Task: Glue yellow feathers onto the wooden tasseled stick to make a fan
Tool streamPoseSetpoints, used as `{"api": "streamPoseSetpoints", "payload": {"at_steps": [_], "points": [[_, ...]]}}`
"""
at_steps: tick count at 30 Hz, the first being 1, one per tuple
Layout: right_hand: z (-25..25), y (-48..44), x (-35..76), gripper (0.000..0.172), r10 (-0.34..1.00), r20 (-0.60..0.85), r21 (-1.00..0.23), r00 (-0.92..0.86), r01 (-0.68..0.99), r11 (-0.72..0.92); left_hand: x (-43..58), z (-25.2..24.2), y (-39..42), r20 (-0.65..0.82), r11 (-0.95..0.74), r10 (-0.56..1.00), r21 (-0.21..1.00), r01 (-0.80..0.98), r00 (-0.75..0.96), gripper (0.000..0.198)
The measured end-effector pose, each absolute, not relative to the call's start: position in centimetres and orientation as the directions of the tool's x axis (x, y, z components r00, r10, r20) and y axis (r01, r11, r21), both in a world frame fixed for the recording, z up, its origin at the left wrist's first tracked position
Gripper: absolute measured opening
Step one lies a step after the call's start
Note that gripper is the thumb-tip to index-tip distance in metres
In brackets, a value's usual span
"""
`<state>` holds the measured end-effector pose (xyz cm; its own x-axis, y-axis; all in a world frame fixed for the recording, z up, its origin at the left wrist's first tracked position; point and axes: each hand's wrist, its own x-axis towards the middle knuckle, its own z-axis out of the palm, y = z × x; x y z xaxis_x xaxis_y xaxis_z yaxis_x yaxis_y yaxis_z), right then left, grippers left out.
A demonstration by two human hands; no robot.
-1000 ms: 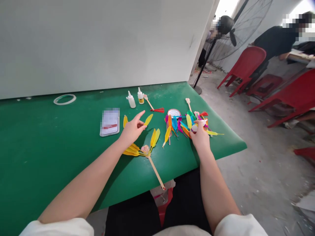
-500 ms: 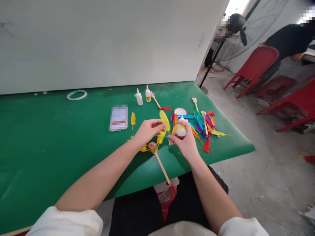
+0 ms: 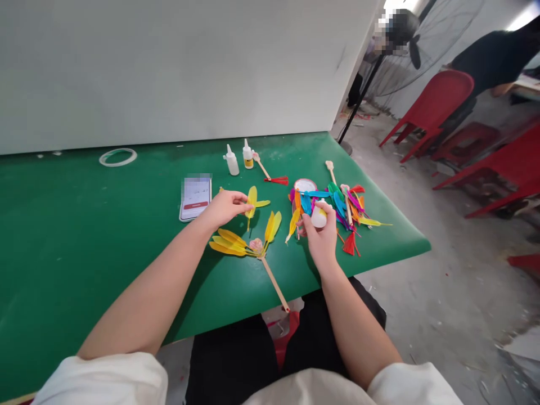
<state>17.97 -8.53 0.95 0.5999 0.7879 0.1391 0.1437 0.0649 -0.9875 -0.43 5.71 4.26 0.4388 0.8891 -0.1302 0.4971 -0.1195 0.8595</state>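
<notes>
Between the fingertips of my left hand [image 3: 230, 209] is a yellow feather [image 3: 252, 203], raised over the green table [image 3: 105, 253]; another yellow feather [image 3: 262, 203] shows just beside it. My right hand [image 3: 321, 236] is closed round a small white glue bottle [image 3: 319, 216]. A wooden stick [image 3: 275, 284] with a pink flower-shaped piece [image 3: 256, 245] lies below and between my hands, yellow feathers fanned out to both sides of its head. Coloured feathers [image 3: 337, 203] are piled beyond my right hand, with a single orange-yellow feather [image 3: 293, 225] at its left.
Two glue bottles [image 3: 232, 161] [image 3: 247, 155] stand at the back, beside a stick with a red tassel [image 3: 277, 180]. A phone [image 3: 196, 198] and a white ring [image 3: 118, 157] lie left. Beyond the table's right edge are a black fan [image 3: 400, 34], red chairs [image 3: 447, 101] and a person [image 3: 485, 59].
My left hand has moved left with a yellow feather, away from my right hand. The stick's feathered head is now uncovered. My right hand still holds the bottle, slightly farther right.
</notes>
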Motion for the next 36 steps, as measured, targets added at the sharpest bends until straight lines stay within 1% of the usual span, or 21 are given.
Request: {"api": "streamPoseSetpoints", "payload": {"at_steps": [3, 7, 10, 16, 19, 27, 36], "points": [[0.9, -8.5, 18.0, 0.042, 0.791, 0.137, -0.986, 0.597, 0.160, 0.050, -0.1, 3.8, 5.5, -0.157, -0.123, 0.872, 0.846, 0.519, 0.463, 0.024], [0.9, -8.6, 17.8, 0.040, 0.820, 0.135, -0.989, 0.556, 0.126, 0.077, 1.0, 2.9, 4.7, -0.185, -0.129, 0.820, 0.862, 0.491, 0.541, 0.023], [0.9, -8.6, 17.8, 0.039, 0.832, 0.133, -0.990, 0.538, 0.115, 0.083, 1.4, 2.6, 4.1, -0.234, -0.097, 0.794, 0.863, 0.496, 0.562, 0.020], [0.5, -8.4, 17.9, 0.038, 0.835, 0.133, -0.991, 0.534, 0.096, 0.096, 1.6, 3.1, 3.6, -0.360, -0.009, 0.754, 0.830, 0.557, 0.550, 0.018], [0.4, -8.4, 18.0, 0.038, 0.835, 0.137, -0.990, 0.533, 0.097, 0.100, 1.7, 3.0, 3.5, -0.370, 0.011, 0.752, 0.834, 0.551, 0.545, 0.019], [0.3, -8.3, 18.0, 0.037, 0.835, 0.150, -0.988, 0.530, 0.111, 0.107, 1.7, 2.1, 3.5, -0.409, 0.004, 0.703, 0.820, 0.572, 0.581, 0.022], [0.3, -8.2, 17.9, 0.038, 0.832, 0.149, -0.988, 0.535, 0.111, 0.105, 1.6, 1.7, 3.4, -0.421, -0.032, 0.687, 0.797, 0.603, 0.592, 0.026]]}}
